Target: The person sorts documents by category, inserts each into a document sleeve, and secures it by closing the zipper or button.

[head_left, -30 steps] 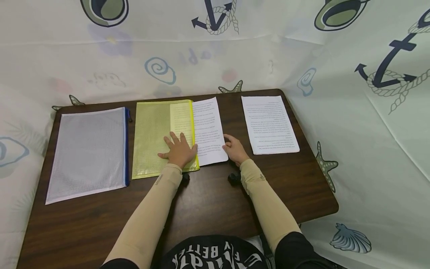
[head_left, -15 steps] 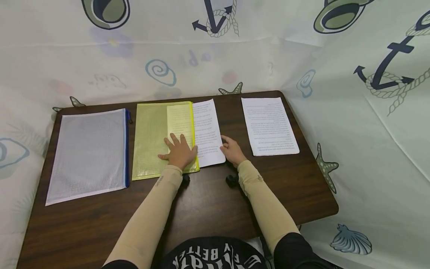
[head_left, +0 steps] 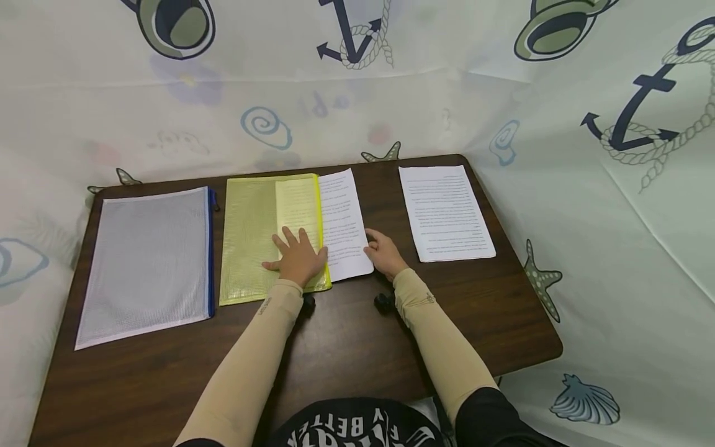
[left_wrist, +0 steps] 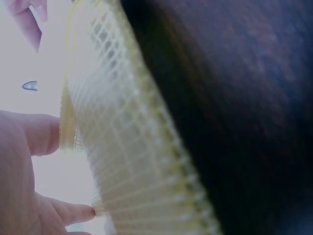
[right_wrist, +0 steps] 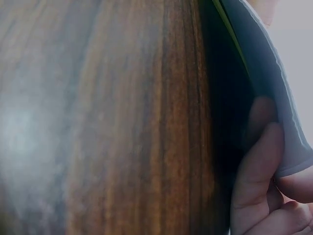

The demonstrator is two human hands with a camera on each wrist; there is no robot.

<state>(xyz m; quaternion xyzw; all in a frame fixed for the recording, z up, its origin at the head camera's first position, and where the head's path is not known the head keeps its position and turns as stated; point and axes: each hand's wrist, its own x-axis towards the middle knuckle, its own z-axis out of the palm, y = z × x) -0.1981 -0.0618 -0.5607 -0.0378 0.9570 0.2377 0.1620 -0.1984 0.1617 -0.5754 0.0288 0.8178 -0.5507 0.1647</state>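
Note:
A yellow mesh zipper pouch (head_left: 248,248) lies in the middle of the table, and a stack of printed paper (head_left: 344,230) is partly inside it, its right part sticking out past the yellow edge. My left hand (head_left: 300,257) rests on the pouch's lower right with fingers spread; in the left wrist view the mesh (left_wrist: 117,107) shows close beside the fingers. At the stack's lower right edge, my right hand (head_left: 385,253) pinches the paper. The right wrist view shows curled fingers (right_wrist: 259,166) under the sheets (right_wrist: 293,132), with the thumb on the other side.
To the left lies a white mesh pouch (head_left: 151,254) with a blue zipper edge. Another stack of printed sheets (head_left: 447,214) lies at the right of the brown table (head_left: 346,347). A patterned curtain (head_left: 436,93) hangs behind and along the right.
My right hand has moved slightly left, and the paper has slid a little deeper into the yellow pouch. The left hand stays in place on the pouch. The view has tilted slightly.

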